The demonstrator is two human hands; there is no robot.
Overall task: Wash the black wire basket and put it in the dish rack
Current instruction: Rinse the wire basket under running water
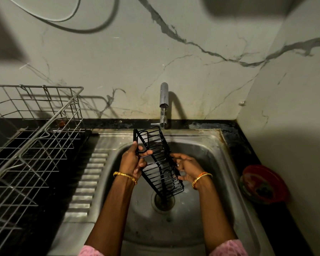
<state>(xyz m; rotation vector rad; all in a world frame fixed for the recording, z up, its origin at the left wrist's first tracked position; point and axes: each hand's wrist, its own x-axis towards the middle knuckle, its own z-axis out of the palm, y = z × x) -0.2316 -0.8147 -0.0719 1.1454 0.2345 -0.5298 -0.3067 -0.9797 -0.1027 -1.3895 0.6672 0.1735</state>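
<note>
Black wire basket [158,161] hangs tilted over the sink [220,163], one end low above the drain [163,201] and the other raised toward the tap [164,97]. Nearest the camera, two forearms in pink sleeves reach in from below.

The left hand [132,159] grips the basket's left edge, fingers curled through the wires and thumb hooked over one. The right hand [187,169] holds the right edge, its fingers bent against the frame. How firmly that side is pinched is hard to tell.

A thin stream of water [163,119] falls from the tap beside the basket's upper end. Whether it actually strikes the wires is unclear. If it only grazes one corner, the lower half may stay unwashed unless the basket is turned through the stream.

Wet wire is probably slippery, and the right hand's hold looks the lighter of the two. A slip there would likely swing the low end into the drain.

To the left, the dish rack [26,145] stands on the dark surface [236,143], well apart from the sink. Carrying the dripping basket across could wet that surface, and its wires might snag on the rack's grid if lowered at this tilt.

A red bowl [264,183] sits on the right, near the sink rim.
</note>
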